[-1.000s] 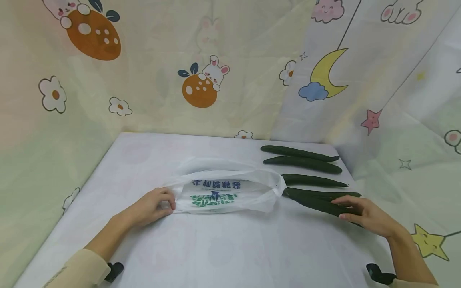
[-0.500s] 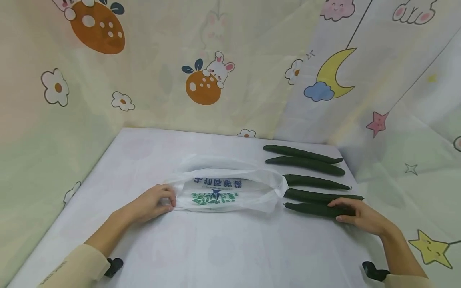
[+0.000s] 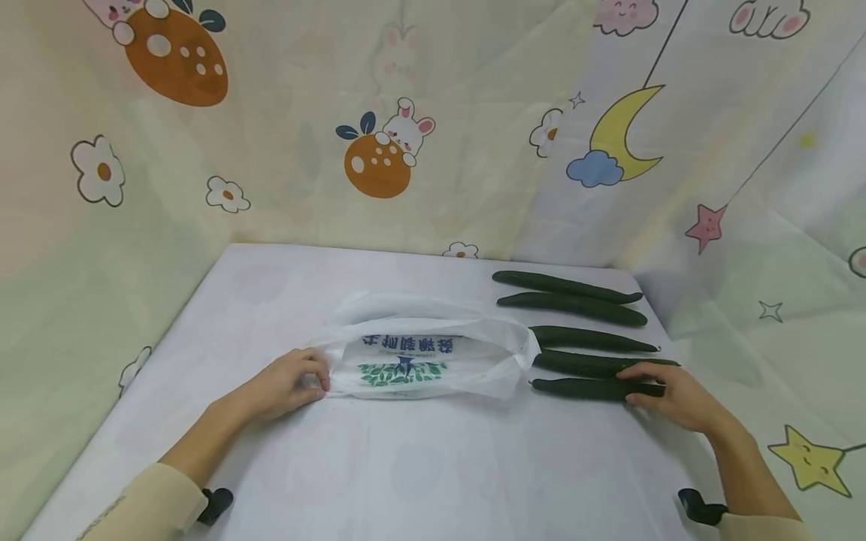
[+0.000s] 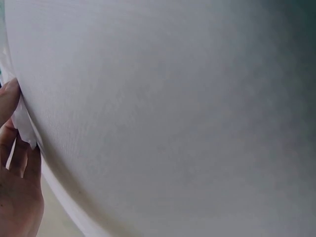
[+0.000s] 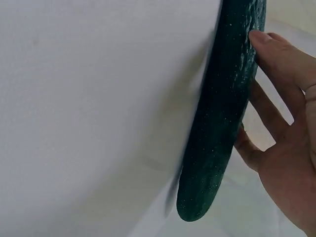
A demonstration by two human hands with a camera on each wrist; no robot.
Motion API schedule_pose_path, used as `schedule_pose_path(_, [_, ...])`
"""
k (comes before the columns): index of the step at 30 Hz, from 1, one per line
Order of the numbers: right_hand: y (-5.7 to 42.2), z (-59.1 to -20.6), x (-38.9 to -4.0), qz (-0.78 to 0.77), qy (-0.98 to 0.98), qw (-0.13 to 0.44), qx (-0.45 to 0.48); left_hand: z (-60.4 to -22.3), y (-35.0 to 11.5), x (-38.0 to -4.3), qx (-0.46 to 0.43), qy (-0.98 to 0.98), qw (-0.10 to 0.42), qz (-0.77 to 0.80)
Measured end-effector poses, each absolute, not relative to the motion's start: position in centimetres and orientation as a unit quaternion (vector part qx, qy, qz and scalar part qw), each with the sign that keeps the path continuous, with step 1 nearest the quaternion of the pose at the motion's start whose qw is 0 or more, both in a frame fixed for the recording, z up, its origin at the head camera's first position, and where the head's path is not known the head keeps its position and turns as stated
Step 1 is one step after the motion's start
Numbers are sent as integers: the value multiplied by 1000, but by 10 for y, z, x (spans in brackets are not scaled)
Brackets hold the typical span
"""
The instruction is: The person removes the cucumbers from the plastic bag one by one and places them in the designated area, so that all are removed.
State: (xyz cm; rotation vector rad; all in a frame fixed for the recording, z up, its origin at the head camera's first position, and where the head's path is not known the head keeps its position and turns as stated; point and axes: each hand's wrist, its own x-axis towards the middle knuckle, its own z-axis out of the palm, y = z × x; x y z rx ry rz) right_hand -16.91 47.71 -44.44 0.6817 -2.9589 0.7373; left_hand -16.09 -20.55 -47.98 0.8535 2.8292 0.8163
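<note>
A white plastic bag with blue lettering and a green leaf print lies flat mid-table. At its left end my left hand pinches the plastic; in the left wrist view, a fold of the bag shows between thumb and fingers. To the bag's right, the nearest cucumber lies on the table, and my right hand holds its right end between thumb and fingers. In the right wrist view the thumb presses on this cucumber. Another cucumber lies just behind, its left end at the bag's mouth.
Behind lie more dark green cucumbers, one cucumber at the bag's edge and two farther back, a cucumber and a rearmost cucumber. A printed curtain borders the white table at the back and sides.
The nearest cucumber was slanted across the one behind it, its left end at the bag. It now lies level in front, slightly apart from the bag. My left hand stays on the bag.
</note>
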Motion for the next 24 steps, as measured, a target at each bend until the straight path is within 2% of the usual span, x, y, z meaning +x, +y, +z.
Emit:
schedule_pose_path(10, [461, -428, -175, 295, -923, 71, 237, -479, -205, -162, 274, 922, 42, 269])
schedule_pose_path(18, [434, -417, -175, 338, -911, 66, 226, -479, -205, -161, 273, 922, 47, 271])
schedule_pose_path(24, [404, -408, -177, 362, -894, 99, 246, -479, -205, -161, 280, 921, 36, 268])
